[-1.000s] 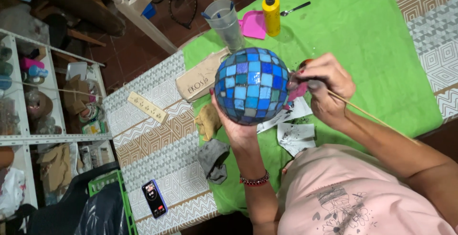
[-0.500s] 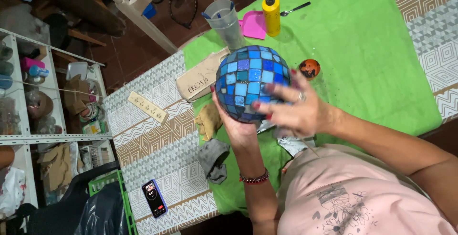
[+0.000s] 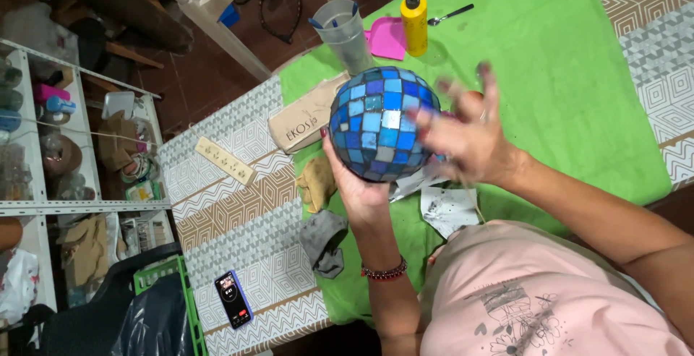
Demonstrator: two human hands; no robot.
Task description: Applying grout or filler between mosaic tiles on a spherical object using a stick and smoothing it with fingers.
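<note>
A round ball (image 3: 379,125) covered in blue mosaic tiles rests in my left hand (image 3: 356,186), which cups it from below and lifts it above the green cloth (image 3: 564,59). My right hand (image 3: 463,135) is blurred, its fingers spread, and lies against the ball's right side. It holds nothing that I can see. A beaded bracelet (image 3: 384,272) circles my left wrist.
On the table stand a grey cup (image 3: 345,32) with tools, a pink scoop (image 3: 387,39), a yellow glue bottle (image 3: 414,20) and a spoon (image 3: 450,15). Rags (image 3: 322,240), torn paper (image 3: 448,208), a cardboard piece (image 3: 303,116), a power strip (image 3: 224,161) and a phone (image 3: 233,299) lie nearby. Shelves (image 3: 65,204) stand at left.
My right hand let go of the thin stick and the pink piece it held, then came onto the ball's right side with fingers spread. The ball stayed in my left hand.
</note>
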